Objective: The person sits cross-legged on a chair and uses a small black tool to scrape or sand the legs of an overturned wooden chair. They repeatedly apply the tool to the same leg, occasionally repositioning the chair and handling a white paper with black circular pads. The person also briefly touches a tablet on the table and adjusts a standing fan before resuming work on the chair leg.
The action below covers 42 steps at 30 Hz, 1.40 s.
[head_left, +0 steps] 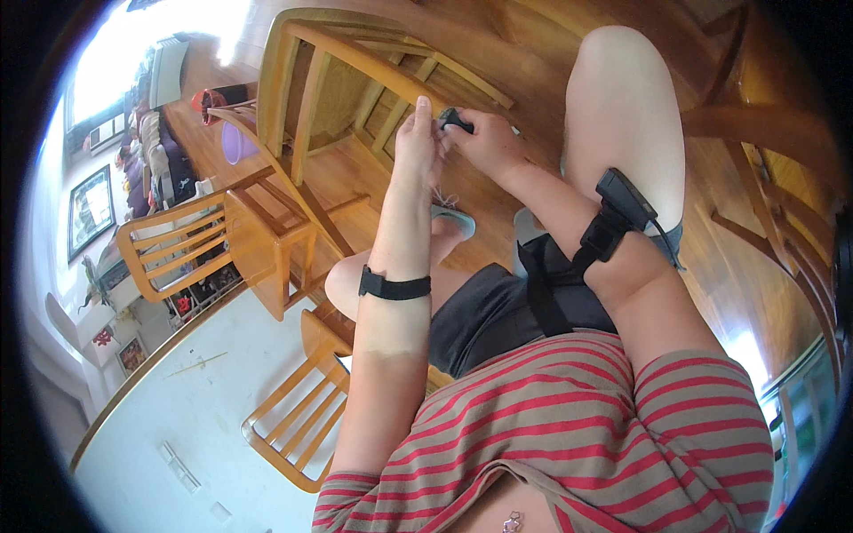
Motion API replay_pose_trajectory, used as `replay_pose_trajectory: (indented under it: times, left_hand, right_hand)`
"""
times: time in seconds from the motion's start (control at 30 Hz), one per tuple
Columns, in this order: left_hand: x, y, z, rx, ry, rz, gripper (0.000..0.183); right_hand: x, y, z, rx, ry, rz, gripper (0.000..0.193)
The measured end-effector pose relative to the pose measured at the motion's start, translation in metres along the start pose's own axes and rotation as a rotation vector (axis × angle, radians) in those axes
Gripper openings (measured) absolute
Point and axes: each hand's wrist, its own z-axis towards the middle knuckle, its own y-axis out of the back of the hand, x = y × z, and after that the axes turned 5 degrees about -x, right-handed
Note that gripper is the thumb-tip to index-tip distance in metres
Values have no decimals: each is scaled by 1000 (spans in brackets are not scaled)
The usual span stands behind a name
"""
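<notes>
My right hand (490, 145) is closed round a small black-handled tool (458, 121), whose working end I cannot make out. Right beside it, my left hand (418, 145) has its thumb stretched up and its other fingers curled toward the tool. What those fingers hold is hidden. Thin pale strands (444, 197) hang just below the left hand. Both hands are at the rail of a tipped wooden chair (378, 67), its underside and crossbars facing me. Whether the left hand touches the rail is unclear. Black straps circle both forearms, and a small black device sits on the right one.
An upright slatted chair (271, 240) stands at left, and another slatted chair (306, 400) is tucked by a pale-topped table (191, 426). A purple bucket (237, 142) lies past the tipped chair. More curved chair wood (791, 133) rises at right. My bare knees flank the work.
</notes>
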Motion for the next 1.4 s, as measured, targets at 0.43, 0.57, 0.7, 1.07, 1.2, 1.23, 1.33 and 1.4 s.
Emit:
replay_pose_trajectory:
  times: [0.43,0.57,0.7,1.07,1.2,1.23,1.33,1.4]
  left_hand:
    - [0,-5,-2,-50,-1,-23,37]
    - [-1,-6,-3,-84,-14,4,36]
    - [-2,-7,-6,-77,12,9,41]
    - [-2,-11,-6,-106,-5,105,38]
    - [-5,-10,-9,-72,33,-32,36]
    - [-5,-11,-8,-63,10,-31,36]
    - [-1,-9,-8,-77,14,27,37]
    - [1,-6,-6,-71,-22,109,38]
  right_hand:
    - [5,-1,-2,-11,-27,3,37]
    - [6,8,-2,62,-11,-180,36]
    - [9,6,-5,-10,42,-231,34]
    - [9,10,-2,91,140,-329,31]
    - [13,3,-5,-52,2,-117,29]
    - [12,2,-3,-52,36,-68,29]
    - [5,1,-3,9,27,-129,30]
    - [0,3,-3,23,182,-308,31]
